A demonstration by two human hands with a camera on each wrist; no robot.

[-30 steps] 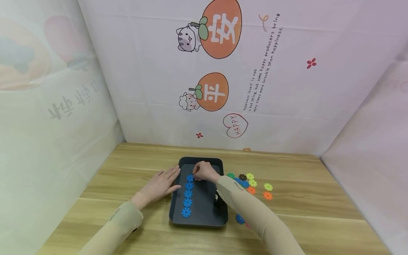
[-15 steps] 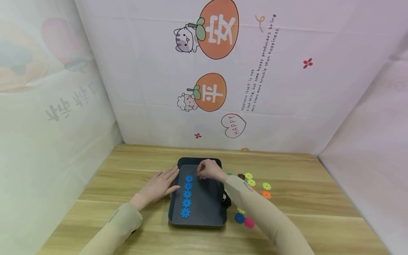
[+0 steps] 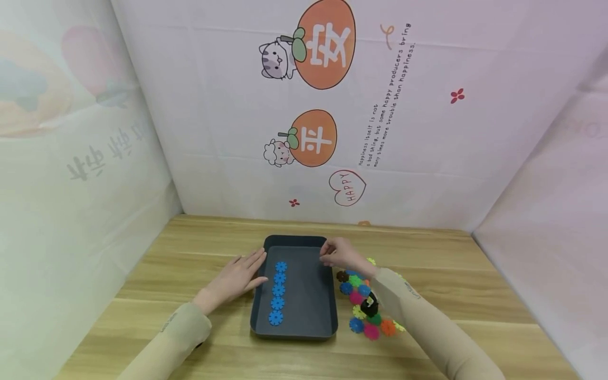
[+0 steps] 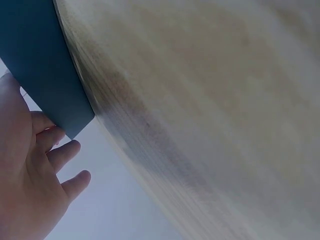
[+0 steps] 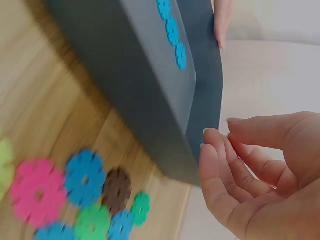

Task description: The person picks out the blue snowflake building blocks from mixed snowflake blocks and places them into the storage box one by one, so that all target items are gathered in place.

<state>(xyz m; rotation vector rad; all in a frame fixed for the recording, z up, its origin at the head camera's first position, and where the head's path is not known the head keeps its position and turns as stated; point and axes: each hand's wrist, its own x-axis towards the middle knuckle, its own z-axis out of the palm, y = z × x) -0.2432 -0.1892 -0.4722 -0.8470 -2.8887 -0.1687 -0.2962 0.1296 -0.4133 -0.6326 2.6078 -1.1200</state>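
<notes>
Several blue flower-shaped discs (image 3: 278, 290) form a line, top to bottom, along the left part of the dark tray (image 3: 306, 295). The left hand (image 3: 235, 279) rests with extended fingers at the tray's upper left edge; the left wrist view shows this hand (image 4: 35, 165) beside the tray's outer wall (image 4: 45, 65). Over the tray's upper right rim is the right hand (image 3: 344, 255). In the right wrist view the right hand (image 5: 265, 170) has loosely bent fingers, thumb near the fingertips, and nothing visible between them. Some blue discs (image 5: 172, 31) show inside the tray (image 5: 135, 75) there.
Loose discs in pink (image 3: 371, 331), orange (image 3: 388, 327), blue, green, yellow and brown lie on the wooden table (image 3: 218, 338) right of the tray, some partly hidden by the right sleeve. A printed white cloth (image 3: 228, 105) stands behind the table.
The right hand has moved right, from beside the top blue disc to the tray's right rim. More loose discs are uncovered. The left hand and the line of discs stay in place.
</notes>
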